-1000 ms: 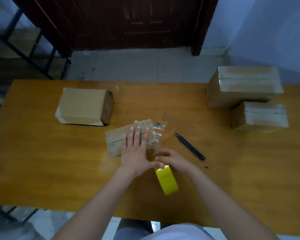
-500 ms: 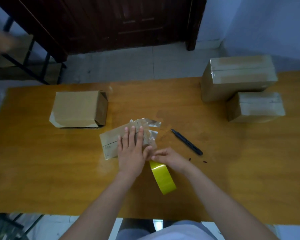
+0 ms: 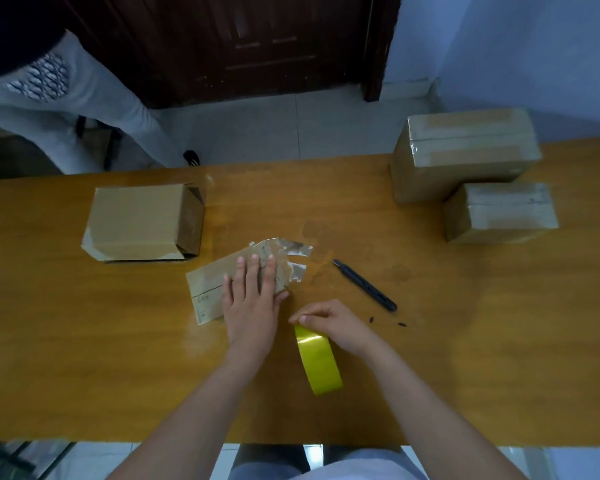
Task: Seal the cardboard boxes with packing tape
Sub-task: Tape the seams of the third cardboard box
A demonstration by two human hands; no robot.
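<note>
Head view: your flat left hand (image 3: 252,306) presses a flattened brown cardboard piece (image 3: 222,289); your right hand (image 3: 333,325) grips the yellow tape roll (image 3: 319,362). Next, likely find the tape's end.

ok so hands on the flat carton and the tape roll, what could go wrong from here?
1. The flattened carton already carries crumpled clear tape scraps at its far end; fresh tape could snag on them or seal badly.
2. The black utility knife lies just beyond the right hand, so a blind reach may catch it.
3. The left hand pins the carton only with flat fingers, so pulling on the yellow tape roll might skid it.
</note>
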